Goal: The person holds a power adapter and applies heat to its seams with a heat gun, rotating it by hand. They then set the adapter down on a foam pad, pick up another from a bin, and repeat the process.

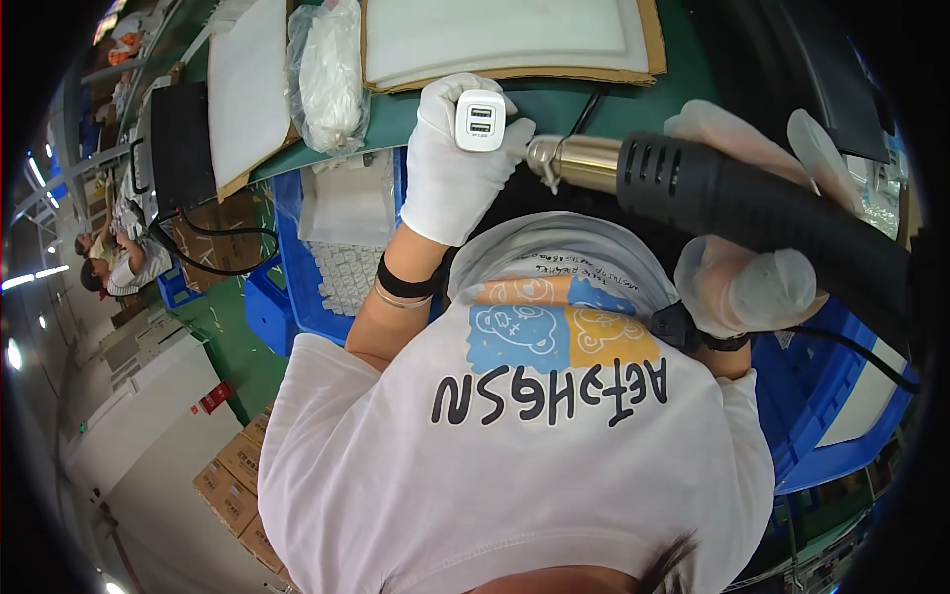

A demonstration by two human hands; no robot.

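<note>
My left hand [455, 178], in a white glove, is closed around a small white charger [480, 121] whose two USB ports face up at me. From the right comes a black hot-air gun [693, 176] with a metal nozzle [584, 163], its tip close to my left fingertips and apart from the charger. Around the gun's body is my right hand [742, 282], also gloved; fingers show above the gun and below it, while the palm and part of the grip are hidden behind it.
White foam sheets in cardboard [505, 40] and a clear plastic bag [332, 79] lie on the green table [554, 104]. Blue bins [287, 223] stand at both sides, the left holding many small white pieces [332, 272]. A black cable [861, 342] runs at right. People [124, 257] sit far left.
</note>
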